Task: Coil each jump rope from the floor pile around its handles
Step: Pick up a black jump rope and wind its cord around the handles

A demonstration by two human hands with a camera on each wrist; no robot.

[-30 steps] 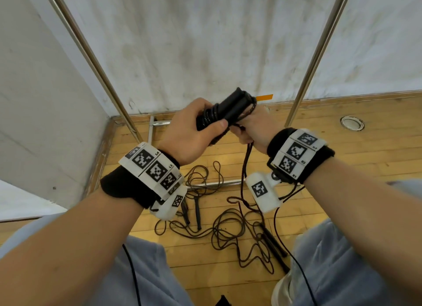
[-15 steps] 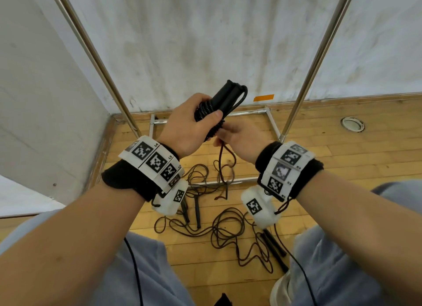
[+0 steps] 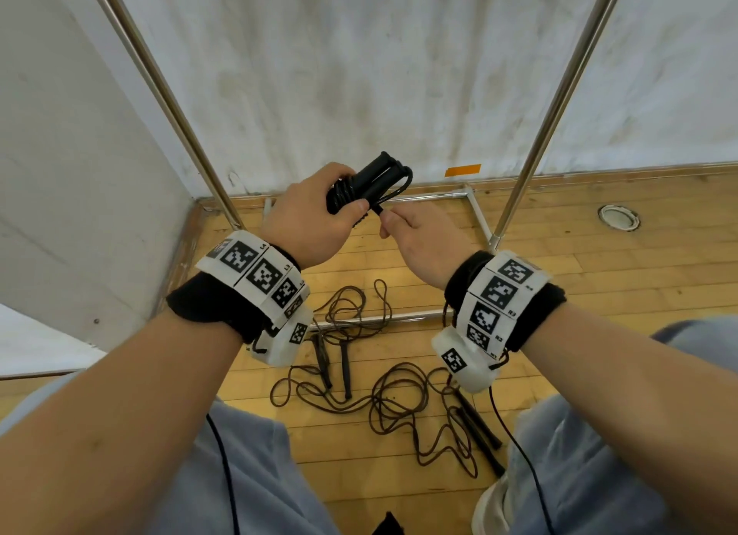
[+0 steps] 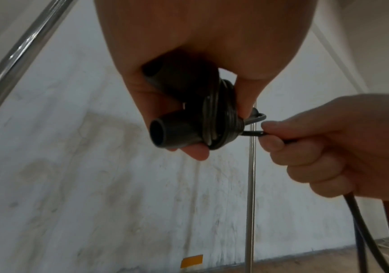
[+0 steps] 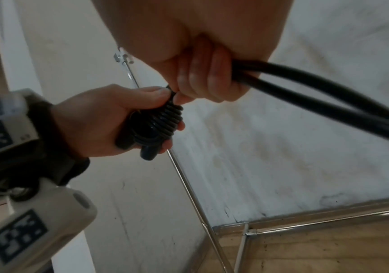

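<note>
My left hand grips two black jump-rope handles held side by side, with black rope coiled tightly round their middle. My right hand pinches the last short stretch of that rope right beside the coil. A doubled loop of it runs out of the back of my right fist. On the wooden floor below lies a tangled pile of rope with loose handles at its left and right.
Slanting metal poles and floor bars of a rack frame stand around the pile, close to the white wall. A round floor fitting sits to the right. My knees flank the pile.
The slack that hung from the coil to the floor has been wound on. My right hand has come up beside the coil, holding only a short end loop.
</note>
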